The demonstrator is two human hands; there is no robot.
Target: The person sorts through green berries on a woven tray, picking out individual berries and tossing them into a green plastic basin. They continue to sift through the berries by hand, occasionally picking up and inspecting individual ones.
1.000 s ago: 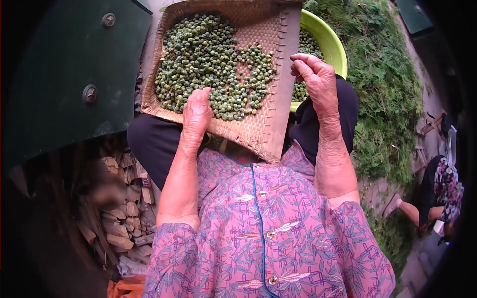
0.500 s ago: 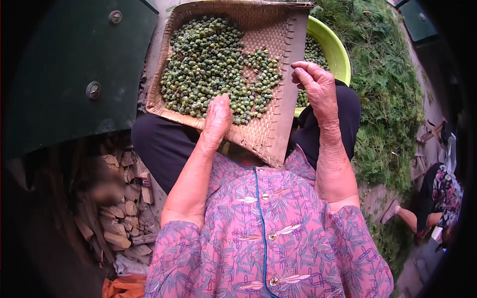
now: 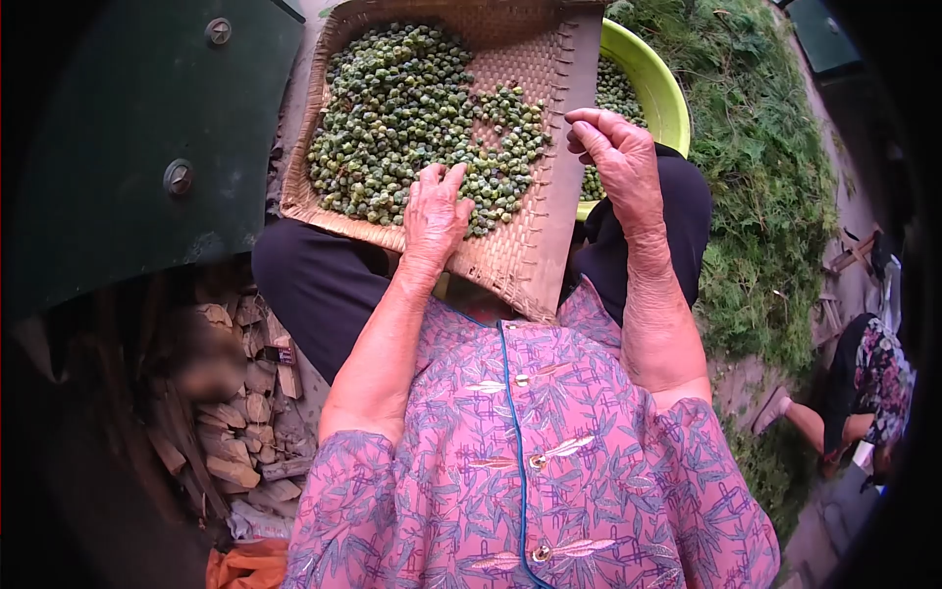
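A woven basket tray (image 3: 496, 260) rests on my lap, holding a heap of small round green fruits or seed pods (image 3: 388, 128), some darkened. My left hand (image 3: 437, 211) lies at the heap's near edge, fingers spread and touching the pods. Over the tray's right rim, my right hand (image 3: 625, 162) is raised with thumb and fingers pinched together. Whatever is between those fingertips is too small to make out. Beside the tray, partly hidden beneath its edge, stands a lime-green basin (image 3: 667, 98) with more of the same green pods inside.
Cut green foliage (image 3: 756, 196) covers the ground on the right. Split firewood (image 3: 231, 452) is piled at lower left, near an orange bag (image 3: 245, 566). A dark green panel with metal studs (image 3: 137, 128) stands at left. Another person (image 3: 859, 393) is at far right.
My left hand has gone from closed fingers to spread ones on the pods. My right hand stays pinched and has shifted slightly up and left. The tray sits slightly further left in view.
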